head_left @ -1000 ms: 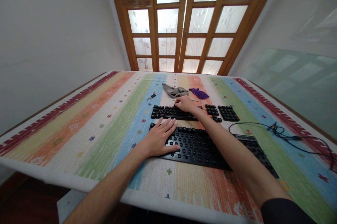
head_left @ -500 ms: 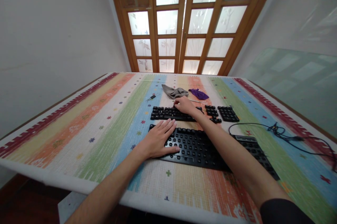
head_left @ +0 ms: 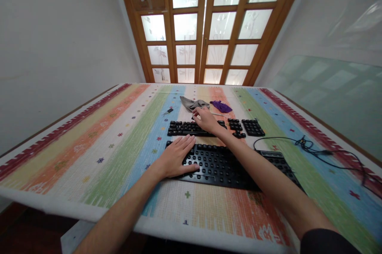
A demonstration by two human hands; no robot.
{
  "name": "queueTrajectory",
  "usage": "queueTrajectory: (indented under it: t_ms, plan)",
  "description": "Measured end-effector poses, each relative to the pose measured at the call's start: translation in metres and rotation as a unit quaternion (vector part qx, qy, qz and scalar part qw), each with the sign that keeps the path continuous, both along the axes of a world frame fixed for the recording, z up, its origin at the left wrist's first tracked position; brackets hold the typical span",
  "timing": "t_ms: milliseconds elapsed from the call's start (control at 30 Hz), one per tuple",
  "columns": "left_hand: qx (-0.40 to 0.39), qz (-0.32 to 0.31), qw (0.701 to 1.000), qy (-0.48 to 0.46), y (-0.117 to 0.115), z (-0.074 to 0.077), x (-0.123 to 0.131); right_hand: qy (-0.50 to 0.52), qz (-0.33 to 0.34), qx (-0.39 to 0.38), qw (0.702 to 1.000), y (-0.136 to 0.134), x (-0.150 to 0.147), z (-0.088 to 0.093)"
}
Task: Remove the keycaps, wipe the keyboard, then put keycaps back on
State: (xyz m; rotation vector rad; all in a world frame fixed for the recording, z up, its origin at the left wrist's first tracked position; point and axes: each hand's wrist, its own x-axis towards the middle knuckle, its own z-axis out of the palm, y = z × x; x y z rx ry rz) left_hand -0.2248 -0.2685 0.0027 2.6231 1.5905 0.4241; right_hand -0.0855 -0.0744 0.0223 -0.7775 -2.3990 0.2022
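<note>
My left hand [head_left: 178, 158] lies flat with spread fingers on the left end of a black keyboard base [head_left: 221, 168], whose main key area is bare of keycaps. My right hand [head_left: 205, 120] is held over the back edge of a group of loose black keycaps [head_left: 185, 128] laid out in rows behind the base. Its thumb and index finger are pinched together on a small dark keycap [head_left: 192, 117], only partly visible at the fingertips. My right forearm crosses over the base and hides part of it.
More keycaps stand in blocks to the right, including a number-pad group [head_left: 253, 127]. Behind lie a grey cloth [head_left: 192, 103], a purple cloth [head_left: 221, 106] and a small black object with thin prongs [head_left: 170, 110]. A black cable [head_left: 310, 146] trails across the right side of the striped tablecloth [head_left: 119, 158].
My right hand has lifted slightly off the keycap rows, with a small keycap now between its fingertips. My left hand keeps its place on the base. The view has shifted a little.
</note>
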Motion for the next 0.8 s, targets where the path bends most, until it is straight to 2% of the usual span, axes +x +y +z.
queueTrajectory:
  t_ms: [167, 467, 600, 800]
  plan:
    - [0.026, 0.007, 0.999, -0.030, -0.001, -0.001, -0.002, 0.075, 0.055, -0.007, 0.996, -0.036, 0.026, -0.002]
    - [0.129, -0.006, 0.985, -0.113, 0.002, -0.004, -0.001, 0.075, 0.123, -0.079, 0.986, -0.103, 0.065, -0.002]
    - [0.155, -0.025, 0.977, -0.147, 0.003, -0.002, 0.000, 0.054, 0.140, -0.081, 0.985, -0.115, 0.072, -0.009]
    - [0.167, -0.043, 0.973, -0.154, 0.003, 0.000, 0.002, 0.046, 0.150, -0.036, 0.987, -0.117, 0.072, -0.018]
